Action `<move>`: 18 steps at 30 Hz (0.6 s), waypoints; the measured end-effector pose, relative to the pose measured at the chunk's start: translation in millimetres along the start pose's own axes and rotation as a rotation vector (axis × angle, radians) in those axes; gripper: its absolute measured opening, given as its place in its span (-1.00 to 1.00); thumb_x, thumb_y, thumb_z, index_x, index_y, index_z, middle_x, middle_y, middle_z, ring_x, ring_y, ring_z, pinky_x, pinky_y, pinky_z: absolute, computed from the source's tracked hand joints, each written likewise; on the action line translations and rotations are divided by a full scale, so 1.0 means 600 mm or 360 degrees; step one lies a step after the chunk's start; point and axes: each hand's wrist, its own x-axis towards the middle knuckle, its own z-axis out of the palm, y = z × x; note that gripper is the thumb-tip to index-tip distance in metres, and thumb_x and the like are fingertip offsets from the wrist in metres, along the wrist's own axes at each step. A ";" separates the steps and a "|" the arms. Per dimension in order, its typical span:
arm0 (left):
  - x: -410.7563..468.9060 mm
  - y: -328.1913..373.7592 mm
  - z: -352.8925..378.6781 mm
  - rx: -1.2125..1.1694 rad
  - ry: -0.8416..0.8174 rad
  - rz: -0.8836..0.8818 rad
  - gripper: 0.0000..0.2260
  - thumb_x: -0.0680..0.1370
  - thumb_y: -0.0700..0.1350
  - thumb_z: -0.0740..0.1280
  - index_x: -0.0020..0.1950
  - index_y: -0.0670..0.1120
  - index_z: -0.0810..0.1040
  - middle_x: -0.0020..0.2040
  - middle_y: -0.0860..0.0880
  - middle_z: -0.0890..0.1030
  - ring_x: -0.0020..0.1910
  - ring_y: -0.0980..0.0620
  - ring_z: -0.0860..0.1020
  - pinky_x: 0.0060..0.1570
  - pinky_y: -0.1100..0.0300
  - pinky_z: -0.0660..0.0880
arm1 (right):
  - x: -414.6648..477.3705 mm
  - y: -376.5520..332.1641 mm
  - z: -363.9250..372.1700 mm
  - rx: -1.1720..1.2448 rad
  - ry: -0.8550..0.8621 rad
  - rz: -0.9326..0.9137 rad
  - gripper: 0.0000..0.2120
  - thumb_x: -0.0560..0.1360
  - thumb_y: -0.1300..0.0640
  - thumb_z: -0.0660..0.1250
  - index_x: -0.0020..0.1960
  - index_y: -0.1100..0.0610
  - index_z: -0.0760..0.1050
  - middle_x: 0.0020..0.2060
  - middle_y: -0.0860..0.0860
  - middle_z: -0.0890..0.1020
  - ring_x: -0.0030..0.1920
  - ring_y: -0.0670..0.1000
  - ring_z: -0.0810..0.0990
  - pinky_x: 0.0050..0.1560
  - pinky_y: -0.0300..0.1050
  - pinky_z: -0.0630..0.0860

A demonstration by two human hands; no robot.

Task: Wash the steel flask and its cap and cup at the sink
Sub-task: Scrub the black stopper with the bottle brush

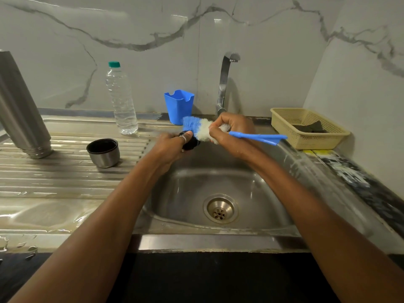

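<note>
Left hand [169,146] gripping black cap [192,145], right hand [232,130] gripping blue brush [193,124], over steel sink [185,189]

One view only: a wide-angle camera worn on the head, facing forward and down, close above the steel sink [185,189]. The drainboard [65,180] fills the left; the tap [224,82] and marble-patterned wall [262,40] stand ahead.

A water bottle [121,99], blue holder [178,107] and tan basket [317,142] line the marble wall [262,29].
</note>
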 end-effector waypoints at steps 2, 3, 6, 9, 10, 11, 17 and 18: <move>0.002 0.005 0.002 -0.0005 0.0160 -0.0050 -0.74 0.58 -0.01 0.44 0.06 -0.21 0.63 0.04 -0.18 0.70 0.05 -0.12 0.68 0.12 -0.02 0.64 | -0.002 0.006 0.000 -0.0001 -0.0054 0.0033 -0.82 0.41 0.17 0.44 -0.32 -0.02 0.53 -0.28 -0.13 0.62 -0.27 -0.16 0.54 -0.35 -0.38 0.37; 0.003 0.007 -0.002 -0.0045 0.0258 -0.0084 -0.74 0.58 -0.03 0.45 0.08 -0.23 0.60 0.04 -0.18 0.68 0.02 -0.09 0.68 0.04 0.03 0.65 | -0.002 0.005 -0.004 0.0031 -0.0060 0.0030 -0.81 0.39 0.18 0.44 -0.34 -0.01 0.52 -0.30 -0.14 0.61 -0.27 -0.16 0.54 -0.35 -0.37 0.38; -0.001 0.012 -0.013 -0.0210 0.0385 -0.0161 -0.71 0.59 -0.06 0.43 0.15 -0.24 0.49 0.05 -0.14 0.61 -0.01 -0.04 0.65 -0.09 0.10 0.65 | 0.000 -0.006 -0.007 0.0074 -0.0040 -0.0019 -0.84 0.40 0.18 0.45 -0.32 0.03 0.54 -0.34 -0.15 0.59 -0.30 -0.17 0.52 -0.40 -0.43 0.36; -0.006 0.014 0.002 -0.0261 0.0275 -0.0193 -0.73 0.61 -0.08 0.41 0.18 -0.26 0.56 0.09 -0.16 0.67 0.04 -0.07 0.69 -0.02 0.10 0.65 | -0.004 -0.007 0.013 -0.0026 -0.0043 -0.0074 -0.86 0.44 0.21 0.44 -0.25 0.02 0.58 -0.30 -0.11 0.63 -0.34 -0.18 0.52 -0.39 -0.45 0.37; -0.009 0.017 0.007 -0.0305 0.0263 -0.0201 -0.77 0.62 -0.10 0.40 0.15 -0.24 0.57 0.10 -0.15 0.68 0.04 -0.06 0.69 -0.06 0.12 0.65 | -0.006 -0.006 0.016 -0.0032 -0.0047 -0.0068 -0.86 0.44 0.23 0.43 -0.26 0.03 0.59 -0.27 -0.10 0.64 -0.33 -0.19 0.52 -0.38 -0.45 0.37; -0.009 0.019 0.008 -0.0343 0.0271 -0.0215 -0.80 0.62 -0.10 0.39 0.13 -0.22 0.56 0.10 -0.15 0.67 0.03 -0.05 0.68 -0.12 0.15 0.64 | -0.006 -0.004 0.013 -0.0014 -0.0067 -0.0048 -0.85 0.43 0.22 0.43 -0.27 0.03 0.58 -0.26 -0.09 0.64 -0.32 -0.19 0.52 -0.38 -0.45 0.37; 0.001 0.010 -0.017 -0.0551 0.0362 -0.0260 -0.73 0.64 -0.11 0.36 0.26 -0.23 0.50 0.18 -0.19 0.58 0.04 -0.05 0.63 -0.27 0.21 0.63 | 0.008 -0.019 -0.031 0.0308 0.0146 0.0038 -0.88 0.41 0.15 0.43 -0.30 0.08 0.58 -0.35 -0.03 0.63 -0.25 0.00 0.68 -0.17 -0.01 0.65; 0.001 0.012 -0.018 -0.0598 0.0325 -0.0270 -0.75 0.65 -0.11 0.34 0.27 -0.22 0.50 0.17 -0.18 0.58 0.04 -0.04 0.62 -0.27 0.21 0.63 | 0.010 -0.018 -0.034 0.0402 0.0211 0.0079 -0.89 0.41 0.15 0.43 -0.30 0.08 0.59 -0.37 -0.03 0.64 -0.23 0.05 0.71 -0.10 0.10 0.68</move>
